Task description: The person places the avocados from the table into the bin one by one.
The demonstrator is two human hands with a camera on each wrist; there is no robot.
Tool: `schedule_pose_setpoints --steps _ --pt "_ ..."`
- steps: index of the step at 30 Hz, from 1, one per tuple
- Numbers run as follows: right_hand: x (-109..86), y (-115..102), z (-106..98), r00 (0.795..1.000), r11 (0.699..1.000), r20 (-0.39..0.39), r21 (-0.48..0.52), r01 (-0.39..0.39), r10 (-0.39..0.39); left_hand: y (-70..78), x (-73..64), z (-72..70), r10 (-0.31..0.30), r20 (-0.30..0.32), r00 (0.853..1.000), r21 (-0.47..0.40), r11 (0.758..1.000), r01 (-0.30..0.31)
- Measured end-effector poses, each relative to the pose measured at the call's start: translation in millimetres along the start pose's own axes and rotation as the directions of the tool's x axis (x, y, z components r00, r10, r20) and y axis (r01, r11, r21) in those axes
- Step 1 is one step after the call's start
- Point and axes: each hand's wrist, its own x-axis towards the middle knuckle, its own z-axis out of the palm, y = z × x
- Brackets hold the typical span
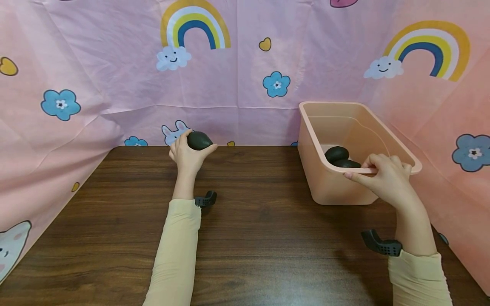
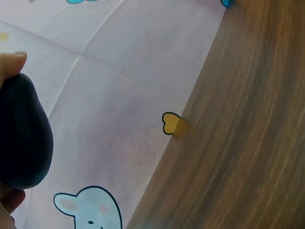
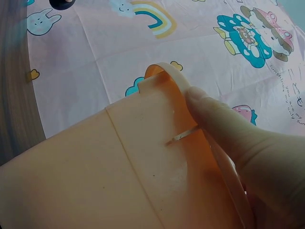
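My left hand [image 1: 189, 154] grips a dark green, pear-shaped avocado [image 1: 199, 140] between thumb and fingers, raised at the far side of the table. In the left wrist view the same avocado [image 2: 25, 133] fills the left edge, with a thumb and fingertip at its ends. At the right, my right hand [image 1: 390, 177] pinches the near rim of a peach plastic bin [image 1: 337, 187], thumb outside and fingers over the inside. Two more dark avocados [image 1: 337, 153] lie in the bin, one overlapping the other. The right wrist view shows the bin's outer wall [image 3: 86, 167] close up.
The bin stands on a dark wood-grain table [image 1: 245, 229], beside the right-hand cloth. A pink and lilac cloth [image 1: 245, 76] printed with rainbows and flowers hangs along the table's back and sides. Black wrist mounts [image 1: 380, 244] stick out from both wrists.
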Motion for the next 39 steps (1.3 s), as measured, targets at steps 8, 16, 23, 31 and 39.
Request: schedule_pose_setpoints --steps 8,16,23,31,39 --pt "1.1 -1 0 1.0 1.0 -0.002 -0.001 0.001 -0.001 8.1 0.5 -2.3 0.011 -0.011 1.0 -0.005 1.0 -0.011" --pt "1.0 -1 0 1.0 1.0 -0.01 -0.007 0.01 -0.01 15.9 -1.2 -5.2 0.016 -0.015 1.0 -0.007 1.0 -0.017" --pt "-0.4 -1 0 1.0 1.0 -0.011 -0.007 0.009 -0.009 21.3 -1.5 -4.6 0.035 -0.01 0.999 -0.003 0.999 -0.035" --pt "-0.3 -2 0 1.0 1.0 -0.013 -0.009 0.014 -0.014 30.3 -3.5 -3.1 0.058 -0.015 0.998 -0.007 0.998 -0.058" --pt "-0.3 -3 0 1.0 1.0 -0.013 -0.007 0.013 -0.013 41.2 -7.3 -0.4 0.099 -0.008 0.995 -0.019 0.995 -0.099"
